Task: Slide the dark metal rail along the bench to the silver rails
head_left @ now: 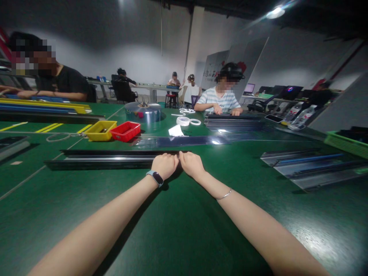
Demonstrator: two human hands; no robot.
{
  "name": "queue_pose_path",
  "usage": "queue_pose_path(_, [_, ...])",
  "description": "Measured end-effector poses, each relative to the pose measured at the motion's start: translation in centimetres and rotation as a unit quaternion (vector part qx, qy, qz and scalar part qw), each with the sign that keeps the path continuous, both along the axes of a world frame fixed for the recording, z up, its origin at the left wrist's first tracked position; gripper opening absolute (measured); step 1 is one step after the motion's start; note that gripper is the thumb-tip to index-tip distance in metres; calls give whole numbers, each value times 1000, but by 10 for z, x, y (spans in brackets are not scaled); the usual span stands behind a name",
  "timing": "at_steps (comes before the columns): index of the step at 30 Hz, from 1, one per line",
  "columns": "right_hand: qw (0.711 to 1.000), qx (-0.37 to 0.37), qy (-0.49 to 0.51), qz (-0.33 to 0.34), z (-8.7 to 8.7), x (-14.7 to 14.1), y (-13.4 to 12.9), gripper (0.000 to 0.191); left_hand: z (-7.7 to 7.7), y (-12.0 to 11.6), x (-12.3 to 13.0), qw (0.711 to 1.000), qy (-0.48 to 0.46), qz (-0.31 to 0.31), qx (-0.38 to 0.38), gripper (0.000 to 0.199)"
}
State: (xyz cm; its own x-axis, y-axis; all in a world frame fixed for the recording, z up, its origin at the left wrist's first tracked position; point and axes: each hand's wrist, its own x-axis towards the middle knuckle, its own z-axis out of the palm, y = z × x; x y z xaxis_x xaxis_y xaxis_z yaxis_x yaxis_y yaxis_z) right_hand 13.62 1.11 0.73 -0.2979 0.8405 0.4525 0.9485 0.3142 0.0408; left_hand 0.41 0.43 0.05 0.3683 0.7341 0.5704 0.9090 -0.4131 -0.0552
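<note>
A long black channel-shaped profile (100,164) lies lengthwise across the green table in front of me, with a paler strip along its inside. My left hand (164,166), with a watch on its wrist, is closed over the right end of this profile. Right beside it, my right hand (192,165) is closed at the very end of the same piece, thumb and fingers pressed together. Both sets of knuckles nearly touch. The fingertips are partly hidden, so any small part between them cannot be made out.
Beyond the profile are a yellow bin (102,131), a red bin (125,132), a clear film roll (143,113), white tape rolls (183,121) and a clear strip (184,141). More profiles (304,168) lie to the right. Co-workers sit across the table and at left.
</note>
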Motion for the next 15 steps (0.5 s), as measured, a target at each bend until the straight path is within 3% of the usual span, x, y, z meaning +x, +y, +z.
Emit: queue_pose_path(15, [1000,17,13,-15,-3,2,2,50,-1,1,0,1000,7,1,8,43])
